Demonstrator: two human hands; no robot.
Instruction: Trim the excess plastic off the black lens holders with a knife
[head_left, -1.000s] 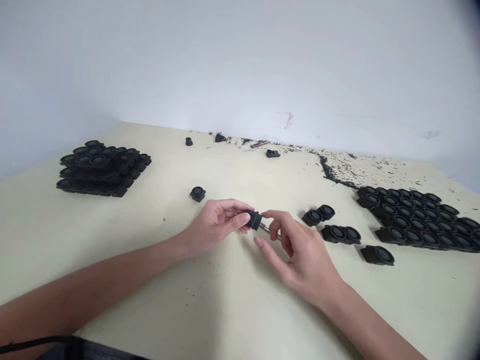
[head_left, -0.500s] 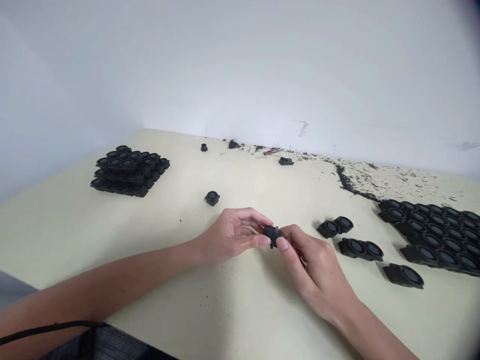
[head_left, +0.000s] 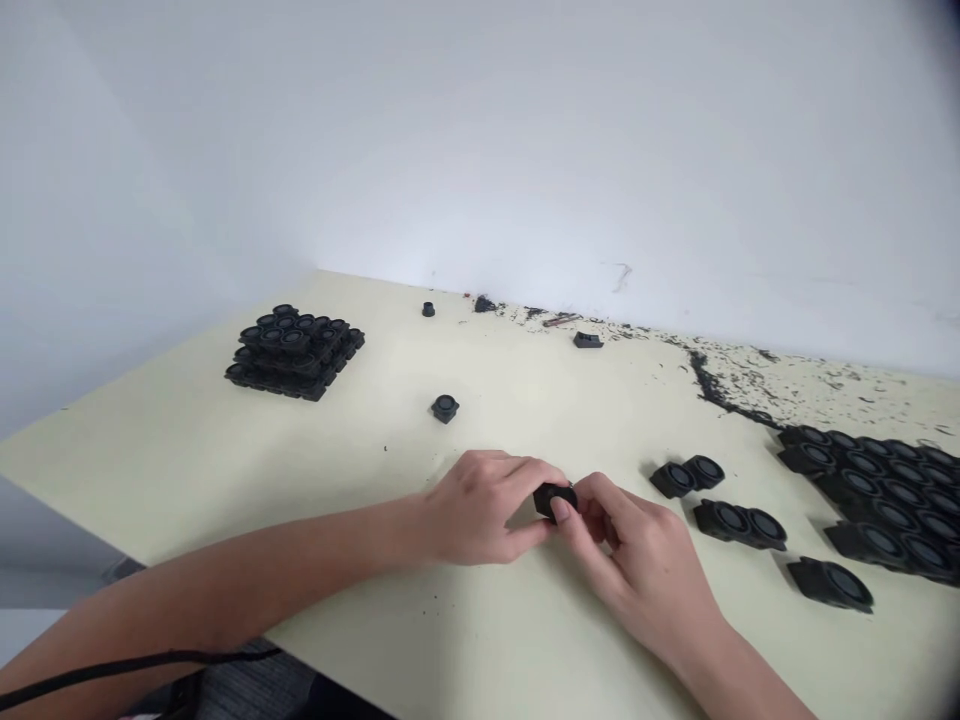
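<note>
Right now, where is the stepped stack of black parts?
In the head view, the stack is at the left of the table, beyond the left forearm; a lone black part lies to its right.

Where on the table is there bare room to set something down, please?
Mostly bare: between the stack and left forearm; between the part beyond the left hand and the nearest pair. Crowded: the right side, with its rows, and the shavings by the wall.
</note>
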